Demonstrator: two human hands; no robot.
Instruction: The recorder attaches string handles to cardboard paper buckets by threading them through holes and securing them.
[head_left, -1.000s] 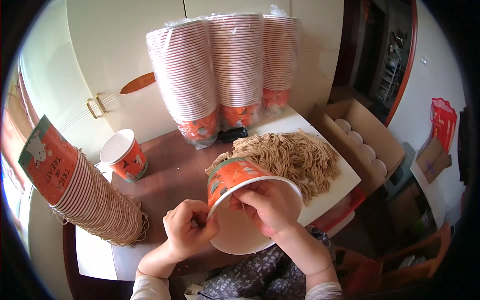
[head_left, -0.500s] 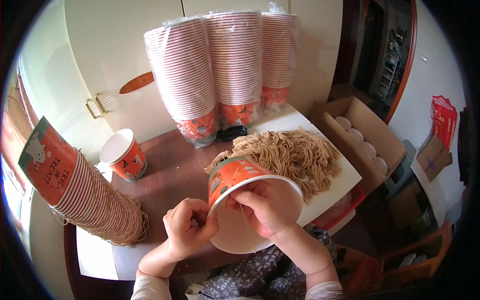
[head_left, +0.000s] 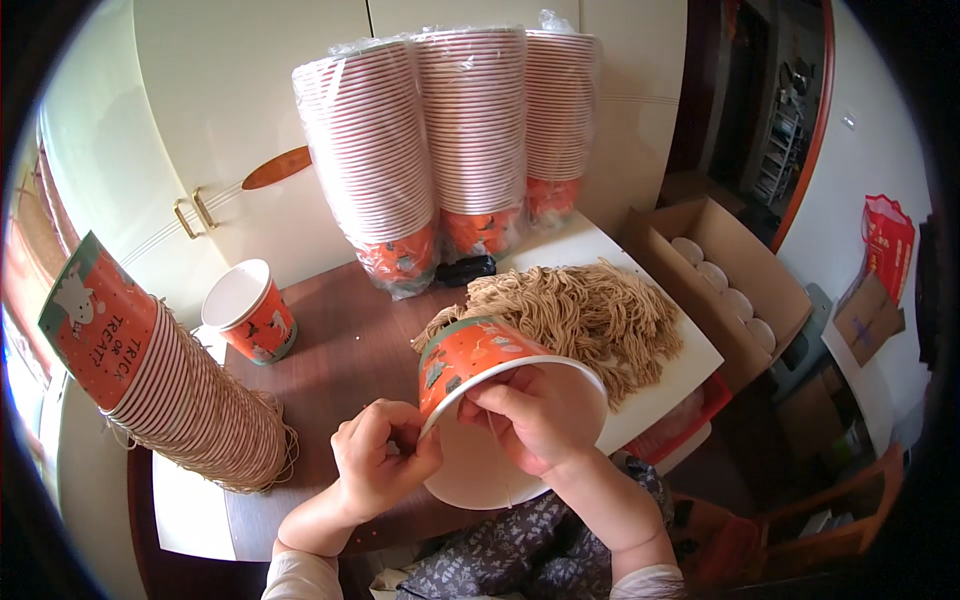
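Note:
An orange paper bucket (head_left: 470,355) with a green base band lies tipped between my hands, its white mouth facing me. My left hand (head_left: 385,450) is closed in a pinch at the left part of the rim; whether cord is also between those fingertips is hidden. Inside the mouth, my right hand (head_left: 525,420) has its thumb and fingers pressed together by the inner wall. A thin tan cord runs down from this pinch, faint against the white inside. Just beyond the bucket lies a heap of tan cords (head_left: 570,310).
At left leans a nested stack of buckets (head_left: 200,410) with cord loops, beside a single upright bucket (head_left: 250,315). Plastic-wrapped bucket stacks (head_left: 470,130) stand at the back, near a black object (head_left: 465,270). A cardboard box (head_left: 750,270) with round white items is at right.
Both hands stay at the rim with little movement. The cord below my right hand shows less clearly now. The whole view has shifted very slightly.

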